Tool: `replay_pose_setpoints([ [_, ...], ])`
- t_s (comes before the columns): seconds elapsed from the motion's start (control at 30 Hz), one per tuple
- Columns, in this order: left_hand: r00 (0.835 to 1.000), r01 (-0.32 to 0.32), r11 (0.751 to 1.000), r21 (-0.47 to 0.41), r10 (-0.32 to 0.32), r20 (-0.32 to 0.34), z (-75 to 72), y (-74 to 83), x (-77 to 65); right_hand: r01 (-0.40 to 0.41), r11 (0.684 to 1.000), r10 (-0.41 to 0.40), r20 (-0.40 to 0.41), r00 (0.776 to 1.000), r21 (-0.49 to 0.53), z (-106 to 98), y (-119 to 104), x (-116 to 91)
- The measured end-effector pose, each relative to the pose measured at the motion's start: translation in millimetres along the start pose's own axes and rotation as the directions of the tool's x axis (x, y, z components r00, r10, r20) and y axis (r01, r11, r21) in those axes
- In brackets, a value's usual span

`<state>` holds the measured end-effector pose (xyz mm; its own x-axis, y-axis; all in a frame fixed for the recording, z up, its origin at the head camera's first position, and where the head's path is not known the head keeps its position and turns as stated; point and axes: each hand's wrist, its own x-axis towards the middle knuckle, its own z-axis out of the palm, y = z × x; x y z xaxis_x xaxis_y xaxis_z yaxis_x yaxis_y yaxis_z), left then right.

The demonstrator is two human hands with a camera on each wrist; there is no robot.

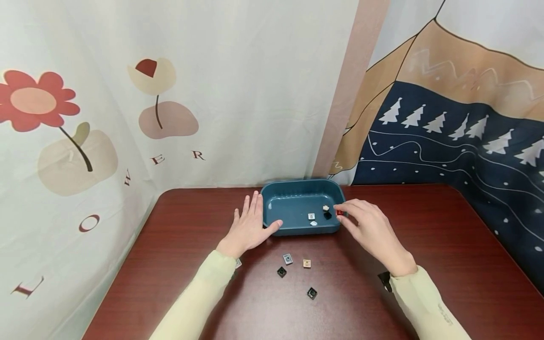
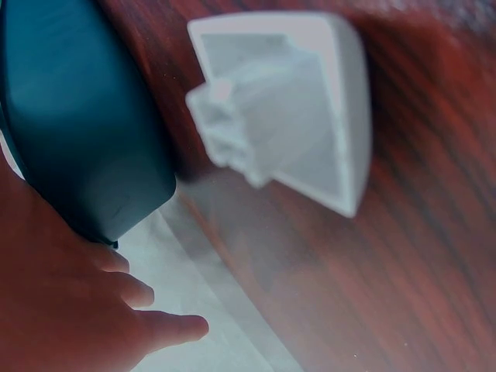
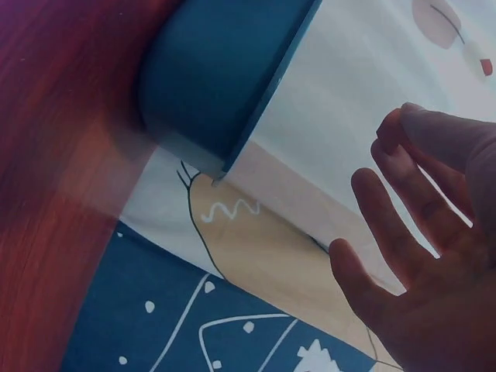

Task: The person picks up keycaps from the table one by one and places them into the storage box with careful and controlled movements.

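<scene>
Left hand (image 1: pixel 248 226): fingers straight and spread, laid along the left end of the blue tray (image 1: pixel 297 230), thumb reaching over its near left corner. Right hand (image 1: pixel 374 231): thumb and forefinger pinch a red cap (image 1: pixel 340 213) at the right end of the tray, above its rim as the right wrist view has it; the other fingers stand apart, slightly bent, holding nothing.

In the tray, all toward the right half: a white cap (image 1: pixel 311 216), a second white piece (image 1: pixel 313 223) just nearer the person, a cream piece (image 1: pixel 326 208), and a black piece (image 1: pixel 327 215) just beside the cream one (too small to tell whether those two touch).

On the brown table (image 1: pixel 191 283), in front of the tray: a grey cap (image 1: pixel 287 259), a beige cap (image 1: pixel 307 263) to its right, a black cap (image 1: pixel 282 272) close to the grey one, and another black cap (image 1: pixel 312 293) nearest the person. A pale cap (image 2: pixel 341 108) lies by the left wrist, partly hidden by the sleeve (image 1: pixel 191 297) from above; the left wrist view shows its hollow underside and stem.

Behind the table hangs a printed curtain (image 1: pixel 233 94): flowers left, white trees on navy right.
</scene>
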<state>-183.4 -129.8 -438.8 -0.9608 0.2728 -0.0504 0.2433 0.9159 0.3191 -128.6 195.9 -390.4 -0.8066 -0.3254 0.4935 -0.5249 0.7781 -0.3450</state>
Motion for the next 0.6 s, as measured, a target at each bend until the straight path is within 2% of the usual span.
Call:
replay_pose_setpoints([
  [0.4, 1.0, -0.004, 1.0, 0.0, 0.004, -0.002, -0.9, -0.1, -1.0, -0.125, 0.992, 0.125, -0.003, 0.992, 0.013, 24.1, 11.6, 25.6],
  [0.6, 1.0, 0.0, 1.0, -0.003, 0.0, 0.003, -1.4, 0.8, -1.0, -0.141, 0.99, 0.141, 0.025, 0.99, -0.007, 37.7, 17.2, 37.2],
])
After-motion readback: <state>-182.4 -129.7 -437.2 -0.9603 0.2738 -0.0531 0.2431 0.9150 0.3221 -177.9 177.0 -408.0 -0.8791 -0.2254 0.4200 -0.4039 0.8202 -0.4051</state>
